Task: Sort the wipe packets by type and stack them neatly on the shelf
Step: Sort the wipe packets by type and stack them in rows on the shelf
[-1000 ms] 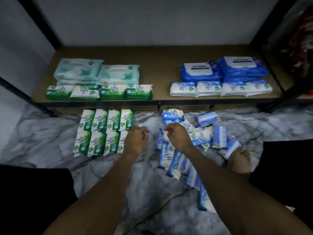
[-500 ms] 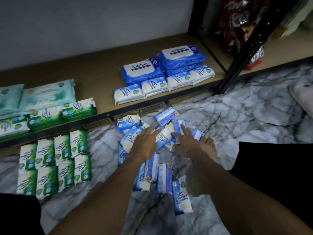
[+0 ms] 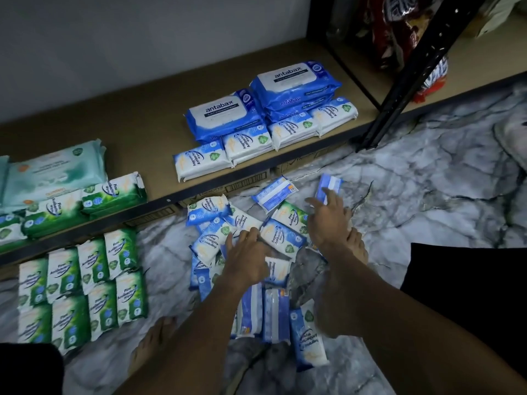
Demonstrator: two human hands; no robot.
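Dim, cool light with a bluish cast fills the frame. It seems to fall from above and to the right: the marble floor (image 3: 433, 195) there is the brightest patch, while the shelf (image 3: 119, 121) darkens toward the wall. White labels on the large blue packets (image 3: 293, 81) catch a soft sheen. The 2 hands, left hand (image 3: 245, 260) and right hand (image 3: 328, 220), are smeared by motion blur, their fingers soft-edged. Wide-angle distortion bows the shelf edge and slants the black post (image 3: 399, 89). The lower corners sink to near black.
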